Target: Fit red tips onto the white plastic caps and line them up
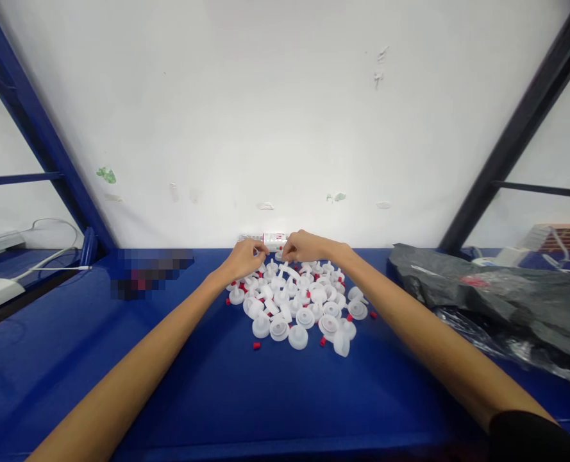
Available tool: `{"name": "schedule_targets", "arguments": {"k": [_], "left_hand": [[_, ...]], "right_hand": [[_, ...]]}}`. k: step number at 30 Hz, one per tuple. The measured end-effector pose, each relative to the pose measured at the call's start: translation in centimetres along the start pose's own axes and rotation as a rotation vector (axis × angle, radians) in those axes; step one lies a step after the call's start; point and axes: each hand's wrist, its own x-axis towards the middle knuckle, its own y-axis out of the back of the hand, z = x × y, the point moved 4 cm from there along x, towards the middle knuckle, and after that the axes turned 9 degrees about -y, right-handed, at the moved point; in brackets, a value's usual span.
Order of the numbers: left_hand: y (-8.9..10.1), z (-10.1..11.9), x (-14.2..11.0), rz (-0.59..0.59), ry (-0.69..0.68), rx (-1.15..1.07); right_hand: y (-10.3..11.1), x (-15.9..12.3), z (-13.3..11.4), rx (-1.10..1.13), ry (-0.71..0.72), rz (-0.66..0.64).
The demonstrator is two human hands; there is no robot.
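Blue tabletop (246,398) carries, at its far middle, a loose heap of white plastic parts (292,290); a careless push could make it slide apart. The left hand (247,258) and the right hand (304,246) are at its far side, both bent narrow; if they hold something, I cannot tell. Small red caps (256,346) lie scattered, and one could roll away if knocked.

Holding left hand (245,258) and right hand (306,246) at far side of piled white lids (298,337) and red caps (256,346) on blue table (275,404).
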Motion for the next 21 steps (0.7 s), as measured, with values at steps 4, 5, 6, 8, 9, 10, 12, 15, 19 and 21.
{"name": "schedule_targets", "arguments": {"k": [4,5,6,8,9,10,12,15,19,21], "left_hand": [[0.0,0.1,0.1,-0.001,-0.006,-0.003],[-0.1,0.0,0.1,-0.001,-0.009,-0.002],[-0.1,0.0,0.1,-0.002,-0.011,-0.001],[-0.2,-0.1,0.0,-0.003,-0.016,0.006],[-0.2,-0.1,0.0,-0.004,-0.019,0.011],[-0.1,-0.1,0.0,-0.004,-0.023,0.018],[0.0,0.1,0.1,0.002,-0.036,0.041],[0.2,0.6,1.0,0.003,-0.058,0.084],[-0.6,1.5,3.1,-0.08,-0.073,0.09],[-1.5,1.8,4.1,-0.143,-0.067,0.089]], "right_hand": [[0.2,-0.1,-0.1,0.008,-0.001,0.003],[0.3,-0.2,-0.1,0.01,-0.005,0.009],[0.4,-0.2,-0.1,0.013,-0.01,0.015],[0.4,-0.2,0.0,0.019,-0.016,0.025],[0.4,-0.2,0.0,0.023,-0.015,0.028],[0.4,-0.1,0.1,0.027,-0.011,0.029],[0.5,-0.1,0.1,0.036,0.0,0.029],[0.9,-0.5,-0.2,0.039,0.013,0.035],[1.7,-1.1,-0.5,0.009,0.002,0.058],[2.1,-1.2,-0.3,-0.018,-0.012,0.077]]}}
